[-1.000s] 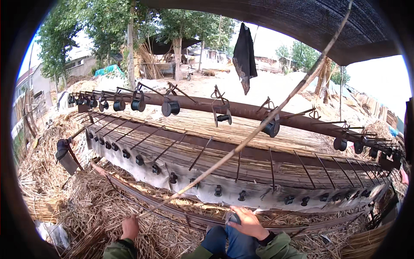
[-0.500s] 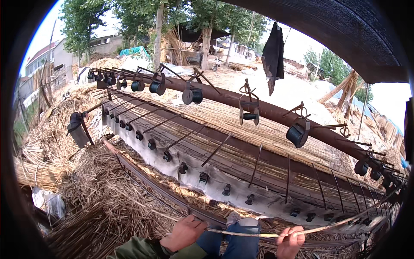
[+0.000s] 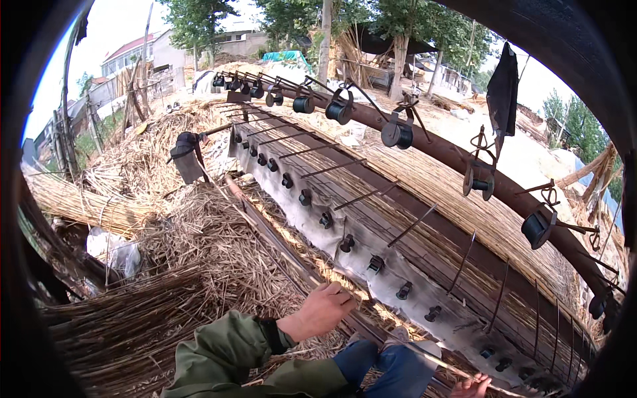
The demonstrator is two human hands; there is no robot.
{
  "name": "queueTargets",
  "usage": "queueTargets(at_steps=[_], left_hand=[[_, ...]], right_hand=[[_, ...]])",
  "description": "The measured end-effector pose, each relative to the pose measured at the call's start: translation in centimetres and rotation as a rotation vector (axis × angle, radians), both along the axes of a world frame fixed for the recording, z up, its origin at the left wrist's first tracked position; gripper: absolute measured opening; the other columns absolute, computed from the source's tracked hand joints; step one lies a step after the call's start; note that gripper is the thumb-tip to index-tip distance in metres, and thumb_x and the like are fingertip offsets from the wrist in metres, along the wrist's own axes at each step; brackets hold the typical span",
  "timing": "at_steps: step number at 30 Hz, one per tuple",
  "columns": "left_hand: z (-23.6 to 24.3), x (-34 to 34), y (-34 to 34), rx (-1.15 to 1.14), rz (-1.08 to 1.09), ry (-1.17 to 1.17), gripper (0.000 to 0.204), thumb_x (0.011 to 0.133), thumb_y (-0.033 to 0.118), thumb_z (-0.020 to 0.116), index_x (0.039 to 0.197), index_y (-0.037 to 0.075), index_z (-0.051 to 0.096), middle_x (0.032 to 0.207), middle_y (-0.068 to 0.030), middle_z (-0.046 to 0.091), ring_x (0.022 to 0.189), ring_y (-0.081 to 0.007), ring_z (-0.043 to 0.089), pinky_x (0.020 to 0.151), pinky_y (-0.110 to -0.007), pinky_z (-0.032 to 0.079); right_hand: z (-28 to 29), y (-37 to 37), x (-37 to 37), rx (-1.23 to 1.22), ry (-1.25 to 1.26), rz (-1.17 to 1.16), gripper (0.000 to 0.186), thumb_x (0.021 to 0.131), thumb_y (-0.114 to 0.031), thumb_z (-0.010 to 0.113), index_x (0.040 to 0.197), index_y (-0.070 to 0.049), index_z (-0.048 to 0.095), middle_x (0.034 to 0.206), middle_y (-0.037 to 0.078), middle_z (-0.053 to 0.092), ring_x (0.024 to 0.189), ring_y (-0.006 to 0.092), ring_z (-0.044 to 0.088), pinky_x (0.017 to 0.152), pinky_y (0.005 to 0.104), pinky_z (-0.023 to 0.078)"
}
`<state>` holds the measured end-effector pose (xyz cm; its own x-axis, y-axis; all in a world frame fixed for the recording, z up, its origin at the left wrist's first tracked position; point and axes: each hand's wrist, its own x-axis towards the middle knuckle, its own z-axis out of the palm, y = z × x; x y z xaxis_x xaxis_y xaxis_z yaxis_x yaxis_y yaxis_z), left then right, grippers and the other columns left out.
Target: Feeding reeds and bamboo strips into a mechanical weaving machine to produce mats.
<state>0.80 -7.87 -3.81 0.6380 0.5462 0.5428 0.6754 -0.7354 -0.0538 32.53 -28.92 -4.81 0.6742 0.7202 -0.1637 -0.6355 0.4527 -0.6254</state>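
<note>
A long, thin reed stalk [image 3: 434, 359] slants from upper left to lower right in front of me. My left hand [image 3: 322, 310], fingers closed round the stalk, is above a brown metal rail [image 3: 271, 244]. Low at the right, partly cut off by the lower edge, my right hand [image 3: 472, 387] pinches the same stalk. Just beyond runs a reed-mat weaving frame, with a pale cloth strip [image 3: 312, 215] carrying several small dark spools [image 3: 376, 264]. Larger thread spools [image 3: 397, 134] hang from a thick rusty pipe [image 3: 441, 147] above the woven reed mat [image 3: 424, 192].
Thin metal rods [image 3: 413, 225] stick out across the frame. Loose straw [image 3: 199, 239] is heaped at left, with a bundle of dark reeds [image 3: 126, 318] below it. A dark cloth [image 3: 502, 93] hangs at upper right. My knees [image 3: 398, 371] are close under the stalk.
My view has swung left, so the frame appears further right and more slanted. My left hand has moved up and forward along the rail; the stalk now tilts down to the right.
</note>
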Motion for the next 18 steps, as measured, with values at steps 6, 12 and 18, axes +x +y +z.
queueTargets(at_steps=[6, 12, 18], left_hand=[[4.7, -4.8, 7.9, 0.1, 0.263, -0.022, 0.021, 0.064, 0.01, 0.056, 0.084, 0.01, 0.059, 0.078, -0.0004, 0.052, 0.08, -0.0188, 0.048, 0.069, -0.029, 0.042], [5.0, 4.1, 5.9, 0.213, -0.059, -0.205, 0.023, 0.06, 0.013, 0.057, 0.082, 0.01, 0.059, 0.079, 0.0004, 0.051, 0.081, -0.0196, 0.047, 0.068, -0.029, 0.042], [5.2, 5.6, 4.5, 0.172, -0.187, -0.164, 0.024, 0.062, 0.013, 0.057, 0.085, 0.01, 0.061, 0.085, 0.0012, 0.055, 0.081, -0.018, 0.048, 0.066, -0.029, 0.044]], right_hand=[[0.4, -3.3, 6.6, 0.147, -0.194, -0.231, 0.031, 0.091, -0.033, 0.045, 0.079, -0.005, 0.05, 0.063, 0.004, 0.047, 0.048, 0.0086, 0.036, 0.04, 0.0185, 0.031], [1.5, 1.7, -2.9, 0.004, -0.336, 0.168, 0.029, 0.093, -0.032, 0.04, 0.102, -0.006, 0.049, 0.08, 0.002, 0.049, 0.069, 0.0116, 0.044, 0.061, 0.0255, 0.038], [3.6, 2.6, -4.5, -0.222, -0.883, 0.014, 0.034, 0.093, -0.036, 0.037, 0.092, -0.005, 0.05, 0.071, 0.002, 0.044, 0.058, 0.0101, 0.04, 0.051, 0.0229, 0.035]])
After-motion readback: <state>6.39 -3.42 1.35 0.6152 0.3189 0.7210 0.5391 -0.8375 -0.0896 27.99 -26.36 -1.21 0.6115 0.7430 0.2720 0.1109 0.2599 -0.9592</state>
